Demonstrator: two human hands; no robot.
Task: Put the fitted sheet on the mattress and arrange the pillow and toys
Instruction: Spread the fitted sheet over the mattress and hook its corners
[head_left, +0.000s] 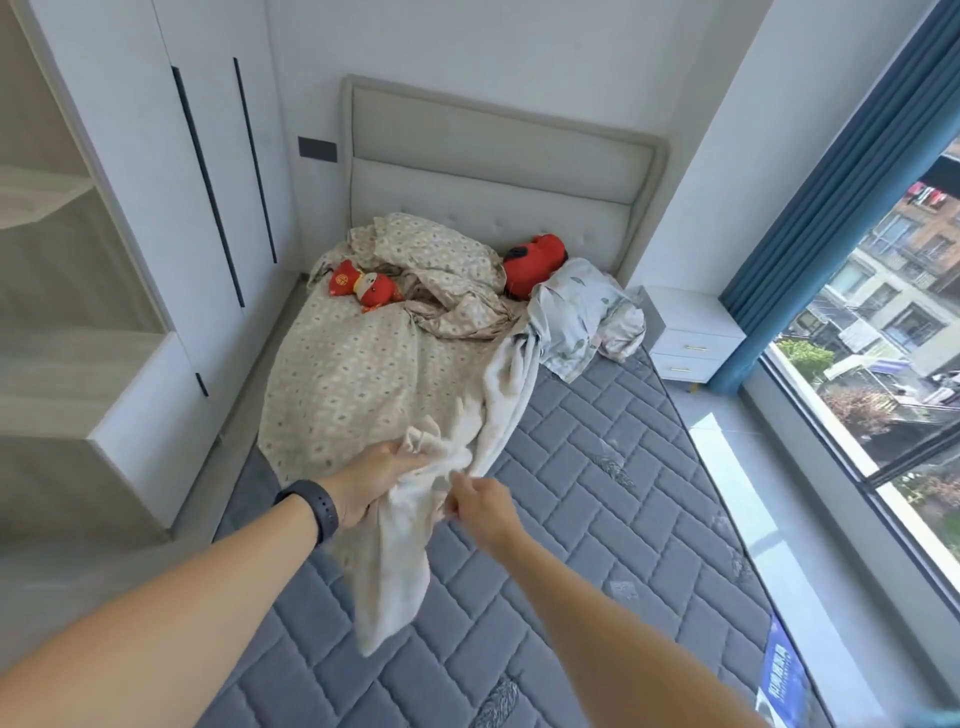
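The mattress (597, 499) has a grey quilted cloth cover, matt, stitched in a brick-like pattern. The fitted sheet (353, 374) is thin, soft printed cloth, crumpled near the headboard (493, 171), with a paler, plain underside where it is bunched. The headboard looks like smooth padded leatherette, pale grey, with tufted buttons lower down. Both red toys (363, 286) are plush fabric, and the pillow (576, 317) wears a wrinkled leaf-print cotton-like case. The wardrobe (156, 182) doors are smooth, matt white panels; the floor (769, 493) tiles shine slightly. The wristband (314, 506) seems matt black rubber.
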